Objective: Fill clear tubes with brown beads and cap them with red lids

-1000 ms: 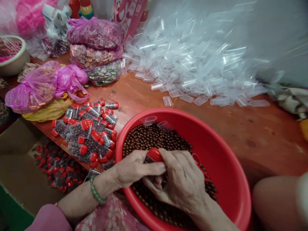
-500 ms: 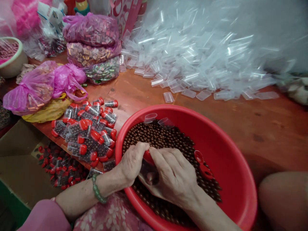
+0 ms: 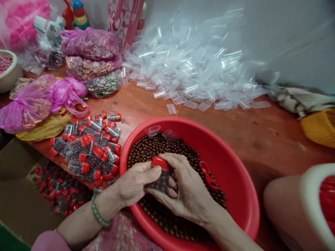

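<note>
Head view, left hand [image 3: 134, 184], right hand [image 3: 193, 190]: clamped on clear, red-capped case [image 3: 160, 183]!
Red basin [image 3: 230, 167]: glossy brown balls [image 3: 157, 144]!
Packet [image 3: 48, 28], ten o'clock: blurred print

A small, flattened container [image 3: 162, 177] of clear plastic, rounded at its edges, is held between the left hand [image 3: 134, 183] and the right hand [image 3: 190, 190], over the red basin [image 3: 226, 158]. Its glossy red cap [image 3: 159, 161] sits on the upper end, and dark round balls [image 3: 159, 185] show through the wall below. The container stands cap up, slightly tilted, with the left thumb across its front just under the cap; fingers hide part of its right side.
</note>
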Demonstrator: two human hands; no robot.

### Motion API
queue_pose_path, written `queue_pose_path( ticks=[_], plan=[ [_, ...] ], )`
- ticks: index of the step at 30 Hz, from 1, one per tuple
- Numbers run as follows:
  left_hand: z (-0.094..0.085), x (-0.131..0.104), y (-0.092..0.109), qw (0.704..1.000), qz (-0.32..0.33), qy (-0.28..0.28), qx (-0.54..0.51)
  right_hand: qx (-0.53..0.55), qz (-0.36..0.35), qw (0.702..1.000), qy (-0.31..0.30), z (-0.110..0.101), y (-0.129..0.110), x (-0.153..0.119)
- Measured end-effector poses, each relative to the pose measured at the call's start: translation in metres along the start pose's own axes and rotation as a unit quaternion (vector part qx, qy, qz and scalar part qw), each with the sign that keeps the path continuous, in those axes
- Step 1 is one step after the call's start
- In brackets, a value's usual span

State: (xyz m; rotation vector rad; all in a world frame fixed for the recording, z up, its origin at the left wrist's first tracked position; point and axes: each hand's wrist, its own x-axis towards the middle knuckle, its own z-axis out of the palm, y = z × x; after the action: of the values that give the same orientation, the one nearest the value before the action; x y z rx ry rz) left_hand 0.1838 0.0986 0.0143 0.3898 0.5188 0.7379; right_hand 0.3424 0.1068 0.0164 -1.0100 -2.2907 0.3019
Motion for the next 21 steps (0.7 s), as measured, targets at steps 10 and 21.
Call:
queue_pose_path(
  ticks=[10,21],
  plan=[
    [0.004,-0.005,-0.007,0.997,-0.012,0.002,0.074,-0.073,-0.058,0.995,-0.023,-0.006,0.0,0.005],
    [0.002,-0.001,0.004,0.986,0.022,-0.025,0.162,0.139,0.024,0.985,-0.096,-0.027,0.002,0.002]
  ],
)
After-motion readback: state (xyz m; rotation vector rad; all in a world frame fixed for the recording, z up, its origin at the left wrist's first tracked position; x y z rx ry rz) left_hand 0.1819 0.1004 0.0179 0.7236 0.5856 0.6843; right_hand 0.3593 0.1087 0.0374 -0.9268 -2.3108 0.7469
